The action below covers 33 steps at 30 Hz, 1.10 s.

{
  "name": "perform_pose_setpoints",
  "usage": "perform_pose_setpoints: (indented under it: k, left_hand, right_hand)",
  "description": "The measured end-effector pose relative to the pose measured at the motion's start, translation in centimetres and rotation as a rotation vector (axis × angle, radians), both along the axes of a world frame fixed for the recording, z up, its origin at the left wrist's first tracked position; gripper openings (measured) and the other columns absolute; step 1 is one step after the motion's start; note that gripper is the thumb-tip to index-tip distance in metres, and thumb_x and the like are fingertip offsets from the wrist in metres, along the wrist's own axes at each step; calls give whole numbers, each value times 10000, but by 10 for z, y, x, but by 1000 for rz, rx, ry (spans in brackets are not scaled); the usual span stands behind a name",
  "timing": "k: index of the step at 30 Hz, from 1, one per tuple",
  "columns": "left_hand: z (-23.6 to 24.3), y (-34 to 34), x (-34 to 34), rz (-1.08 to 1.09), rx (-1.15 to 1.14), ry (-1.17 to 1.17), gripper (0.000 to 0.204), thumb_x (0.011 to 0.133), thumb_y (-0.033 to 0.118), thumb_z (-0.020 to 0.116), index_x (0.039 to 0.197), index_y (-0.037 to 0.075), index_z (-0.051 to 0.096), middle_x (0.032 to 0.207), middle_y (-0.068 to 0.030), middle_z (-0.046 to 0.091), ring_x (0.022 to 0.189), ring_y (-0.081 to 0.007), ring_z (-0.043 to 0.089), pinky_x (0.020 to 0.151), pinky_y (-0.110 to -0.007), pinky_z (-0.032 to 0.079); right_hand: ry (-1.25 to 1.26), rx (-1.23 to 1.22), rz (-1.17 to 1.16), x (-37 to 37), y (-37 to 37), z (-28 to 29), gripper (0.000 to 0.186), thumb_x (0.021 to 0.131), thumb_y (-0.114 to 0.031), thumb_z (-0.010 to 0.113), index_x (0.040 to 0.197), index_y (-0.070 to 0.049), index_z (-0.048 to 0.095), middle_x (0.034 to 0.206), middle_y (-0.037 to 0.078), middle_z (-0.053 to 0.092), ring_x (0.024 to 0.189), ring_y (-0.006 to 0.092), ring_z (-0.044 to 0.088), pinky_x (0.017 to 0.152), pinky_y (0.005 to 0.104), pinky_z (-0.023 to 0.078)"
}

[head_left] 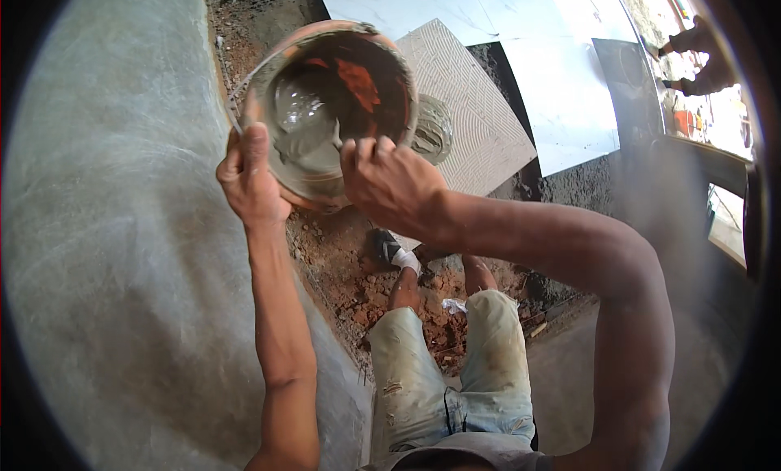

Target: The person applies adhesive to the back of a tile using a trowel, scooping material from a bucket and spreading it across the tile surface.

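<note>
My left hand [252,174] is closed on the left rim of an orange bucket [404,72], which is tilted so that its mouth faces me. Wet grey mortar [305,146] coats the inside and pools at its lower left. Over the lower right rim, my right hand [390,182] is closed around a trowel-like tool [336,135]; only a short, thin metal part shows, and its blade is hidden. Behind the bucket lies a tile with a ribbed back [476,105]. A swirled heap of mortar [433,129] sits on it, partly covered by the bucket.
White glossy tiles [561,105] lie at the far right. A smooth grey cement surface [122,227] fills the left side. Broken reddish soil [333,268] lies around my feet. Another person's dark-clad limbs [704,60] show at the far right edge.
</note>
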<state>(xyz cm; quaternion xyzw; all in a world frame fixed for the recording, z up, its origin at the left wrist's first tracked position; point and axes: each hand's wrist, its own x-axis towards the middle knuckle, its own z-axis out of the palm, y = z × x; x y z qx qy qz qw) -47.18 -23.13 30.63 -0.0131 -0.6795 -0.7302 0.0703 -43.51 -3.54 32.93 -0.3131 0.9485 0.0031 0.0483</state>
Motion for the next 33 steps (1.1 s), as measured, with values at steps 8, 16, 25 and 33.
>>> perform_pose_setpoints:
  k: [8, 16, 25, 33]
  left_hand:
    - [49, 8, 18, 124, -64, -133, 577, 1037, 325, 548, 1424, -96, 469, 1403, -207, 540, 1267, -297, 544, 1061, -415, 453]
    - [33, -35, 77, 118, -233, -200, 520, 1029, 277, 574, 1389, -93, 510, 1347, -171, 583, 1179, -270, 597, 1000, -389, 492]
    - [8, -25, 84, 29, -619, -28, 280, 933, 197, 733, 843, -68, 719, 1086, -206, 732, 758, -194, 647, 658, -323, 490]
    - [-40, -20, 103, 6, -544, -33, 307, 960, 243, 703, 980, -62, 730, 1182, -148, 727, 730, -119, 606, 633, -271, 458]
  right_hand:
    - [56, -235, -282, -5, 2, -27, 323, 907, -169, 560, 1051, 117, 606, 904, 184, 637, 784, 259, 654, 605, 337, 571]
    - [-273, -275, -239, 23, 0, -8, 371, 927, -165, 543, 1160, 124, 558, 957, 208, 641, 832, 287, 676, 615, 350, 574]
    - [-446, -280, -200, 61, -2, -57, 215, 961, -143, 506, 1039, 52, 550, 803, 203, 686, 663, 334, 699, 544, 429, 565]
    - [-1037, -701, -309, 99, -4, -78, 288, 960, -233, 553, 1000, 52, 537, 707, 237, 629, 638, 338, 667, 605, 473, 494]
